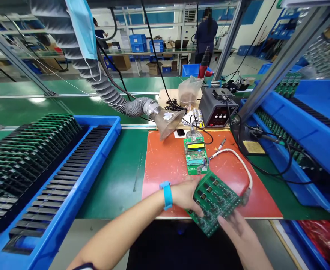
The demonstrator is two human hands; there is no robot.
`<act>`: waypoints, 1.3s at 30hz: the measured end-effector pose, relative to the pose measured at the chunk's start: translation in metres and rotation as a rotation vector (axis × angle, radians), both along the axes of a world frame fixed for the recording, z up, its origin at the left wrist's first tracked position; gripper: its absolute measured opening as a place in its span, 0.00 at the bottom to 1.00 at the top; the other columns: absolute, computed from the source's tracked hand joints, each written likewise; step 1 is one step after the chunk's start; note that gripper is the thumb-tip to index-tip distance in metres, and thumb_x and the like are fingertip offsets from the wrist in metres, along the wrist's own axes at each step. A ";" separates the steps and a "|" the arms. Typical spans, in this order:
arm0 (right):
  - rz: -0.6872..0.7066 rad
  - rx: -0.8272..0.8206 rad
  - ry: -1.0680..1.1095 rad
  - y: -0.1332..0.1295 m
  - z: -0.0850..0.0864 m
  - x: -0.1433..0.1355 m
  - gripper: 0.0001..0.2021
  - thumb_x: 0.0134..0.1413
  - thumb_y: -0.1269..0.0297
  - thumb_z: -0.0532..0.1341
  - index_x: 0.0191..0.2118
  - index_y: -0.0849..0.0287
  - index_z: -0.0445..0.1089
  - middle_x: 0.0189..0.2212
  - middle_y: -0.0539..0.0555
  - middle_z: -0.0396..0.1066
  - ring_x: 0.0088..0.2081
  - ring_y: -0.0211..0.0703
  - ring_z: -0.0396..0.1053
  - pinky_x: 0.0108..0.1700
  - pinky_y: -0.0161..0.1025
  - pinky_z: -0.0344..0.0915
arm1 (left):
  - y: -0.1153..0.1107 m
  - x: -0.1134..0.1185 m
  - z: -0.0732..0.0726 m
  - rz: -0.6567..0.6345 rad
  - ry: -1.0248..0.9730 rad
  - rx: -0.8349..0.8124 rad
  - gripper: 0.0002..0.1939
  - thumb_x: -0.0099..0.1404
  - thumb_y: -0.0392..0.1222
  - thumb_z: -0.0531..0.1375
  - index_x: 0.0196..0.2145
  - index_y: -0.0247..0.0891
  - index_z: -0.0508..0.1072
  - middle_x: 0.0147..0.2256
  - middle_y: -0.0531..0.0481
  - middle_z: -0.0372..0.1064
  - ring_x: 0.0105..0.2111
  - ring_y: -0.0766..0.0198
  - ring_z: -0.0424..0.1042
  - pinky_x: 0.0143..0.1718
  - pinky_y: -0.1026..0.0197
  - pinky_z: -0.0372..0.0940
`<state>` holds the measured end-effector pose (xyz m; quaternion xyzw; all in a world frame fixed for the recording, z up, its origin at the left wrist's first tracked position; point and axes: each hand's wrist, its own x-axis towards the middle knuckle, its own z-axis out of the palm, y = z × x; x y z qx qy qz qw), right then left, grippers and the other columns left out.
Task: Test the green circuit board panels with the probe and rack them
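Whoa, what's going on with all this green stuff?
Someone holds a green circuit board over the front edge of a red mat. The left hand, with a blue wristband, grips it; the right hand is at its edge. A white cable ends near the right hand; whether it's plugged in is unclear. Beyond, a smaller board shows a yellow screen.

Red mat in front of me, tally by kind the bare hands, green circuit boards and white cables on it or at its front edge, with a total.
Bare hands: 2, left hand and right hand
Green circuit boards: 2, display board and held board
White cables: 1, the curved white cable
Total: 5
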<state>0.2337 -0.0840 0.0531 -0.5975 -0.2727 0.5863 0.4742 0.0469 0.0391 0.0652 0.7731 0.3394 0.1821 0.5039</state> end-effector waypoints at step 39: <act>-0.048 0.049 -0.132 0.047 0.016 0.089 0.22 0.41 0.51 0.73 0.39 0.55 0.68 0.27 0.47 0.69 0.20 0.35 0.63 0.21 0.33 0.66 | -0.049 -0.033 -0.034 0.123 0.084 0.538 0.52 0.56 0.56 0.67 0.68 0.43 0.42 0.63 0.35 0.49 0.63 0.42 0.54 0.61 0.41 0.60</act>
